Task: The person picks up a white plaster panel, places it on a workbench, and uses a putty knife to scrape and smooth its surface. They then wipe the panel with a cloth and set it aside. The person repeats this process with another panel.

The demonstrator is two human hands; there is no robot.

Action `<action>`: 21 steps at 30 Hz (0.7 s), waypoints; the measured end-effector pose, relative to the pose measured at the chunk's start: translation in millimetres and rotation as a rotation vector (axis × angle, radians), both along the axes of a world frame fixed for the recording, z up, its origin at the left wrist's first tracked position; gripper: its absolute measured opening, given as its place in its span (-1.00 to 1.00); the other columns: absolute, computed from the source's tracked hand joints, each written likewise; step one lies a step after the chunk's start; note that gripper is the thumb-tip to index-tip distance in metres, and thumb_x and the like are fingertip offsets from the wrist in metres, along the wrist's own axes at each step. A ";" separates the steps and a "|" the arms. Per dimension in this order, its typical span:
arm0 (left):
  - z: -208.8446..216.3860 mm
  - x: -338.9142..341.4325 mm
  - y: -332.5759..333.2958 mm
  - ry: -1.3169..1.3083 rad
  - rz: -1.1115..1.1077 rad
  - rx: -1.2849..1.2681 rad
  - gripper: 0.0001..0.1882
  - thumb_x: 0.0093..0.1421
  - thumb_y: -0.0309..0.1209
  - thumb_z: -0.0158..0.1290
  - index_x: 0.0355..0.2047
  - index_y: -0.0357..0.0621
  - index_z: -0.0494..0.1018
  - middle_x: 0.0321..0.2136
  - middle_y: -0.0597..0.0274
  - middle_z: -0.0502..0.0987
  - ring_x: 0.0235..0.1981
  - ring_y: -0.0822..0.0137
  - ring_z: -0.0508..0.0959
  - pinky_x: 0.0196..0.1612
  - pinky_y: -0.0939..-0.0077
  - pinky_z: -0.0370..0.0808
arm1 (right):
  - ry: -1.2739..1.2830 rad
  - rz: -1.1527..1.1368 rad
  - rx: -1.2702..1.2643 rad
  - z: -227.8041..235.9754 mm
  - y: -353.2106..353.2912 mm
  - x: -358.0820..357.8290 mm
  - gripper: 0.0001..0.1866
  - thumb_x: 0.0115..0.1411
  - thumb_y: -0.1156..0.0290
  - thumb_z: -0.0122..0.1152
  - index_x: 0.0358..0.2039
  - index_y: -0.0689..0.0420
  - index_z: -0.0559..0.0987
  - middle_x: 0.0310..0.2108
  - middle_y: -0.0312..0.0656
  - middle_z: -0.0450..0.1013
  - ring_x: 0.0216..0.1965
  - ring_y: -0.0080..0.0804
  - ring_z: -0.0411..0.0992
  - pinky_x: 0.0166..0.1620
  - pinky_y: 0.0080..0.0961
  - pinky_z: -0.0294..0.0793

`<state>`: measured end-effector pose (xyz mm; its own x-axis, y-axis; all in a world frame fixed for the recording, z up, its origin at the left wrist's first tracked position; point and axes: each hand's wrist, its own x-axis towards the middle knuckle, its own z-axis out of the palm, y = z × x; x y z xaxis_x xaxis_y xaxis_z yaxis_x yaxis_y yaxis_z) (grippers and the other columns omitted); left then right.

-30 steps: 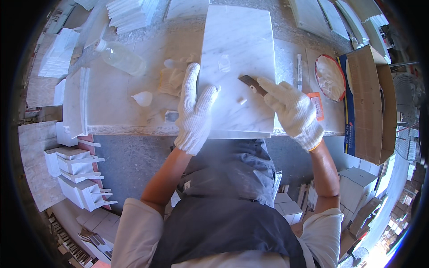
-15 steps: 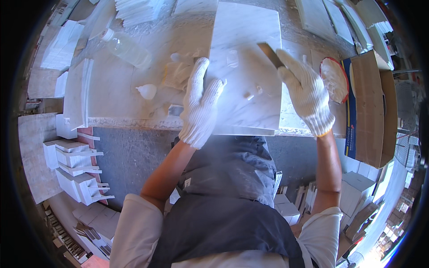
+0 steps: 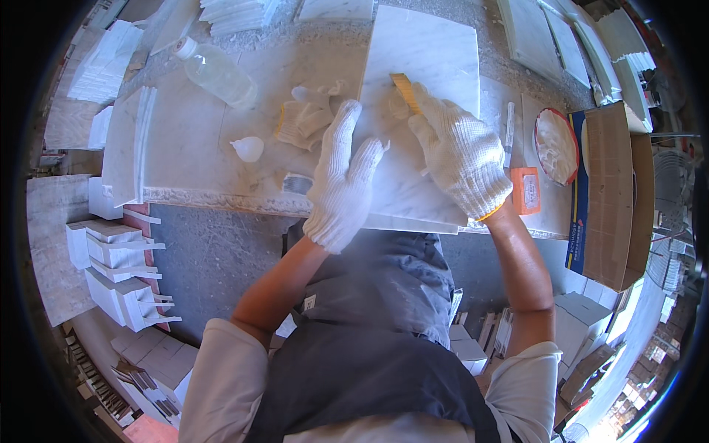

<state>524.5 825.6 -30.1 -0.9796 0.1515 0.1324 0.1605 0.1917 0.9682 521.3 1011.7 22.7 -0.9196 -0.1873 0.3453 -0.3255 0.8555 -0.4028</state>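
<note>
A pale, grey-veined marble slab (image 3: 428,55) lies on the bench in front of me, its near end sticking out past the bench edge. My left hand (image 3: 338,181), in a white knitted glove, rests at the slab's left edge with fingers stretched forward and thumb apart, holding nothing. In my right hand (image 3: 459,151), gloved alike, is a flat metal scraper blade (image 3: 404,92) that shines yellow. It slants forward and left over the slab; whether it touches the surface I cannot tell. The right hand covers part of the slab's right side.
Left of the slab lie a clear bottle (image 3: 218,74), spare gloves (image 3: 304,122), a small white rounded piece (image 3: 249,149) and a small grey block (image 3: 298,183). To the right are an orange box (image 3: 526,190), a red-rimmed dish of white material (image 3: 556,146) and a cardboard box (image 3: 609,192).
My right hand has swung left with the scraper blade, from the slab's right edge to over its middle, uncovering the orange box. The left hand has barely moved. The view has shifted slightly.
</note>
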 end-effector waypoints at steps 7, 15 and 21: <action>0.1 0.5 -1.8 0.068 0.004 -0.065 -0.39 0.37 -0.38 0.08 0.37 -0.28 0.18 0.33 -0.05 0.29 0.36 0.09 0.28 0.39 0.28 0.21 | -0.111 -0.058 -0.101 14.2 2.4 7.2 -0.56 0.33 0.29 0.15 0.19 0.11 0.52 -0.16 0.09 0.58 -0.19 0.04 0.58 -0.12 -0.22 0.58; -0.8 -1.6 -2.5 0.110 -0.017 -0.103 -0.39 0.36 -0.38 0.10 0.36 -0.28 0.20 0.32 -0.06 0.30 0.34 0.08 0.30 0.38 0.27 0.23 | 0.168 0.121 0.030 4.0 -6.5 -7.7 -0.59 0.36 0.31 0.11 0.18 0.11 0.52 -0.18 0.05 0.59 -0.22 0.01 0.59 -0.16 -0.27 0.60; -3.2 -1.4 -2.0 0.143 0.008 -0.105 -0.39 0.35 -0.37 0.11 0.34 -0.28 0.21 0.31 -0.06 0.30 0.34 0.08 0.30 0.37 0.26 0.24 | -0.036 0.031 -0.026 18.8 -3.4 9.5 -0.60 0.36 0.27 0.11 0.15 0.12 0.54 -0.17 0.06 0.59 -0.24 0.00 0.58 -0.19 -0.26 0.59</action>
